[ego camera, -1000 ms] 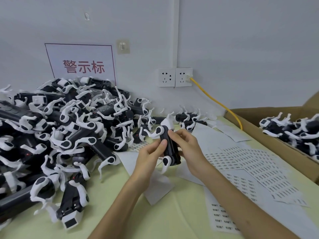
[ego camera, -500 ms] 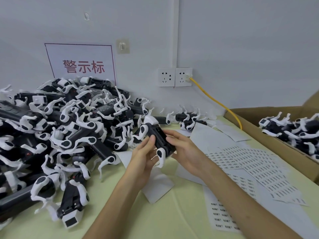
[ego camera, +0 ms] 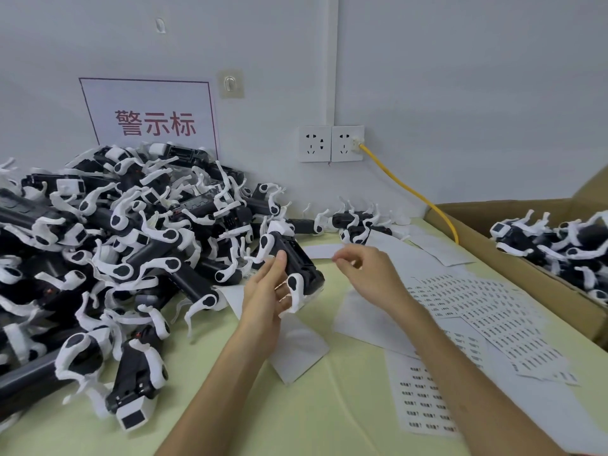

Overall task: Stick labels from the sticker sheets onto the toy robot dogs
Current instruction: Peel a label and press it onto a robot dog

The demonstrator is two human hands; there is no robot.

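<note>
At 3 o'clock, open brown cardboard box loaded with black-and-white toy robot dogs. Dead centre over pale green counter, black-bodied white-legged toy dog, tilted, gripped in left hand. Beside it, right hand, fingers curled; hold unclear. White sticker sheets at 4 o'clock.

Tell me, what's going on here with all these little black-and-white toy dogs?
A person is labelling toy robot dogs at a table. The left hand grips one toy dog, lifted just in front of a big pile of them. The right hand hovers beside it, off the toy, fingertips drawn together; whether they pinch a label is too small to tell. Sticker sheets lie on the table to the right, and a cardboard box beyond them holds more dogs.
</note>
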